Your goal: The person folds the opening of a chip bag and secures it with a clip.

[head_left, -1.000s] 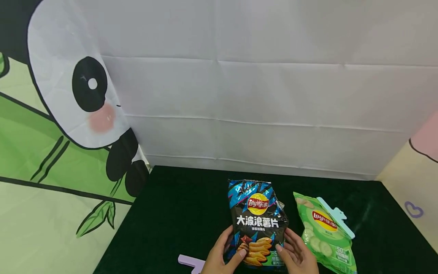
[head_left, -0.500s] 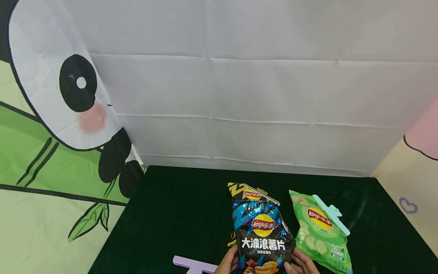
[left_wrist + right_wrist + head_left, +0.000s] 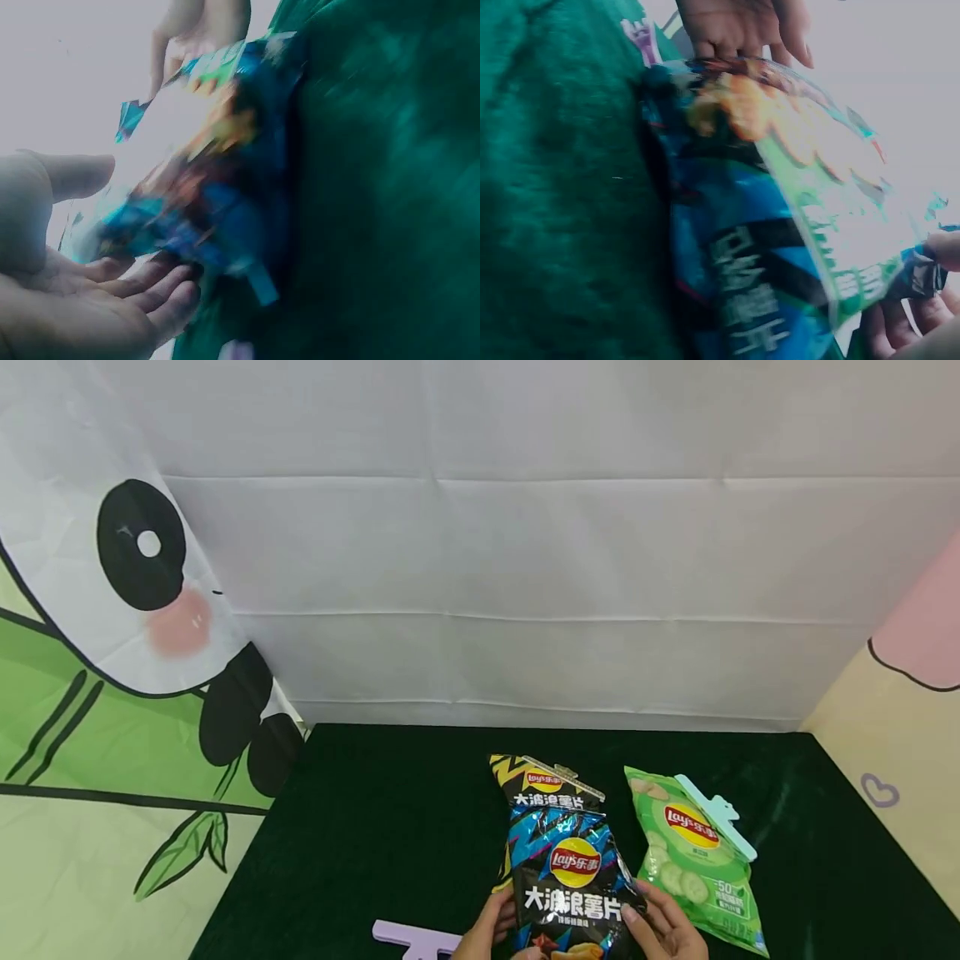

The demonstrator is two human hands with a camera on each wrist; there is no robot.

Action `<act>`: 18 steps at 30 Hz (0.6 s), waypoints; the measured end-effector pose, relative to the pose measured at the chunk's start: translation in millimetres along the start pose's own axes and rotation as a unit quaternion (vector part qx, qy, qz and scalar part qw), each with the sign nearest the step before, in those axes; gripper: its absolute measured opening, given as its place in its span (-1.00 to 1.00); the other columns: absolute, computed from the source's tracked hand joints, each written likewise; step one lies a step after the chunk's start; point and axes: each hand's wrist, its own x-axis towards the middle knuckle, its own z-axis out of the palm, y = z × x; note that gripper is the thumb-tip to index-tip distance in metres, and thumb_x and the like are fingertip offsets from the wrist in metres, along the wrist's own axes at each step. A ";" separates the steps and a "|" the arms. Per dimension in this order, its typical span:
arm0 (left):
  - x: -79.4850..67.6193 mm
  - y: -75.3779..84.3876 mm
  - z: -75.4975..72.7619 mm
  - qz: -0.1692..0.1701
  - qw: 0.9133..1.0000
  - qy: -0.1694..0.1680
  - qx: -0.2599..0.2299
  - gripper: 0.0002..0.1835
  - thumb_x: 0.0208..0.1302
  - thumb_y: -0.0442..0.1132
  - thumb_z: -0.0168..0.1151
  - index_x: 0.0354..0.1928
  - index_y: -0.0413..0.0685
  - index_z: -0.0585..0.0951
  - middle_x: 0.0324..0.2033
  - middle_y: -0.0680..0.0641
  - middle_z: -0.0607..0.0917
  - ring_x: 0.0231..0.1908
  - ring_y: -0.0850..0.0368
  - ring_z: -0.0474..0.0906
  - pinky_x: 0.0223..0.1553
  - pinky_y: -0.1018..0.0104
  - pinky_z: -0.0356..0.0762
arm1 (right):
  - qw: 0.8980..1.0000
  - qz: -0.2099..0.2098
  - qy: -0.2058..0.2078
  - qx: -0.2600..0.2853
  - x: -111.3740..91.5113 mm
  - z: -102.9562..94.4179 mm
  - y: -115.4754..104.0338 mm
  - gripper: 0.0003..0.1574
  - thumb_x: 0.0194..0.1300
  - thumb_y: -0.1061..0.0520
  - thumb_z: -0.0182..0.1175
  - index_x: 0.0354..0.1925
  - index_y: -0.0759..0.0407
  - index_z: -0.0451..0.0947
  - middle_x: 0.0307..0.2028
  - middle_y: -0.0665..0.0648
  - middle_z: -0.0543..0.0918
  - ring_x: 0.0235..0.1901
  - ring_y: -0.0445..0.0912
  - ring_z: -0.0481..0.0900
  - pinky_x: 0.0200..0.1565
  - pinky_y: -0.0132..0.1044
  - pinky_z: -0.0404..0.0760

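Both hands hold a black-and-blue Lay's chip bag point(image 3: 573, 860) at its two sides, low in the head view. My left hand point(image 3: 489, 928) has its fingers behind the bag's left side and its thumb at the front. In the left wrist view this hand point(image 3: 90, 292) reaches around the blurred bag point(image 3: 225, 187), thumb on one side and fingers on the other. My right hand point(image 3: 663, 927) pinches the bag's right side, thumb in front. A crumpled edge shows between thumb and fingers of the right hand point(image 3: 922, 330) in the right wrist view.
Behind the held bag lies a yellow-and-black Lay's bag point(image 3: 517, 775) with a clip point(image 3: 573, 778) across its top. A green Lay's bag point(image 3: 686, 852) with a pale blue clip point(image 3: 716, 814) lies to the right. Left of the hands is a lilac clip point(image 3: 412, 935) on the dark green cloth point(image 3: 360, 835).
The hands have brought the black-and-blue bag lower and nearer the person, uncovering the yellow-and-black bag behind it. The head view has shifted to the right.
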 end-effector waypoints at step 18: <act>58.5 131.9 -20.4 0.246 0.895 0.000 0.373 -0.62 0.24 0.15 0.18 0.09 0.34 0.52 0.04 0.26 0.63 0.05 0.35 0.53 0.11 0.28 0.53 | 0.999 -0.033 0.011 0.008 -6.9 -1.5 -14.5 -0.41 0.03 0.11 0.37 0.05 0.29 0.54 -0.32 -0.07 0.76 -0.32 -0.27 0.70 -0.26 -0.41 0.66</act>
